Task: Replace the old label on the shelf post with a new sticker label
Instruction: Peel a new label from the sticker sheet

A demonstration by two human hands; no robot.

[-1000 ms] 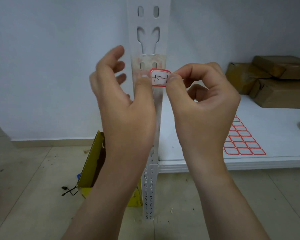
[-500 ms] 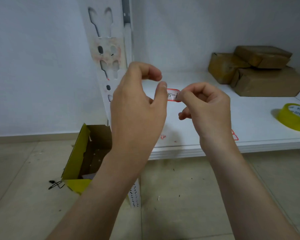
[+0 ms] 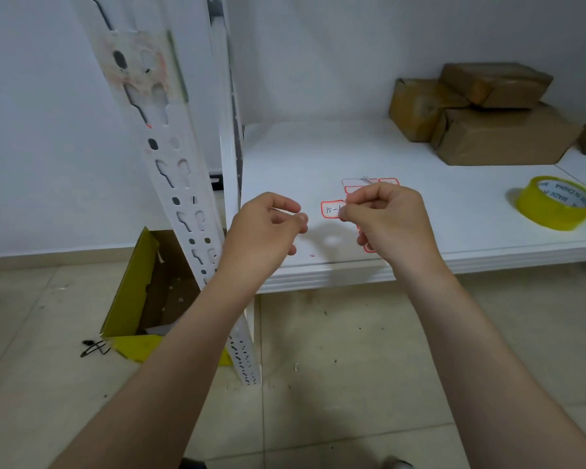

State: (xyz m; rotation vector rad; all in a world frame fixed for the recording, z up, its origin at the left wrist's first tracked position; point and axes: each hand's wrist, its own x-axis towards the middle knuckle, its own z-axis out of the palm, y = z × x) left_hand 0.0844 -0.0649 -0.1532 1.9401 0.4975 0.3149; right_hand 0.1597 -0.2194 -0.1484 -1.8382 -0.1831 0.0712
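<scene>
A white slotted shelf post (image 3: 170,157) leans at the left, with reddish residue of an old label (image 3: 134,59) near its top. My right hand (image 3: 386,218) pinches a red-bordered sticker label (image 3: 330,209) with handwriting, held in the air over the white shelf (image 3: 318,154). My left hand (image 3: 268,228) hovers just left of the sticker with fingers curled and thumb touching fingertips, holding nothing I can see. A sheet of red-bordered stickers (image 3: 369,184) lies on the shelf, mostly hidden behind my right hand.
A yellow tape roll (image 3: 555,203) sits on the shelf at the right. Brown wrapped parcels (image 3: 481,113) are stacked at the back right. A yellow open cardboard box (image 3: 142,296) stands on the tiled floor behind the post, with a black clip (image 3: 93,346) beside it.
Both hands came away from the post and dropped down to the right over the shelf. The sticker stayed in my right hand; my left fingers let go of it.
</scene>
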